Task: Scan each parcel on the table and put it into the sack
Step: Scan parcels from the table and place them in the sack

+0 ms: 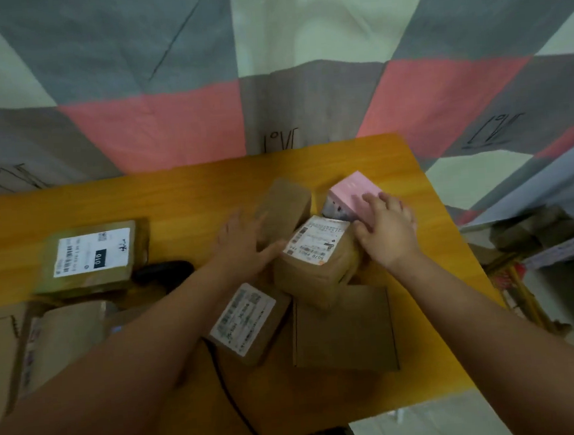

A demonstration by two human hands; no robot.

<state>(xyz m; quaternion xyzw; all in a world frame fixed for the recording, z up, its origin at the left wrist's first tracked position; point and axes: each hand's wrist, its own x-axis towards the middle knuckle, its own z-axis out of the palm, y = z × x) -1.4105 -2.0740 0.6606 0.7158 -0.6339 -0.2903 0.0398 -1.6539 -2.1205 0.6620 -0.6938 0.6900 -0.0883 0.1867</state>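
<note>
Pink box [350, 188], right of centre, under the right hand's [388, 231] spread fingers; left hand [243, 244] lies spread against a cardboard parcel [286, 205].

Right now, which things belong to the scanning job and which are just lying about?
Job: pink rectangular box; plain brown cardboard box; central labelled brown cardboard parcel; olive taped parcel; black handheld scanner.
Lying about: grey, pink and white patchwork cloth.

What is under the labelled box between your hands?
The labelled box sits partly on a flat plain carton; anything else beneath it is covered.
</note>
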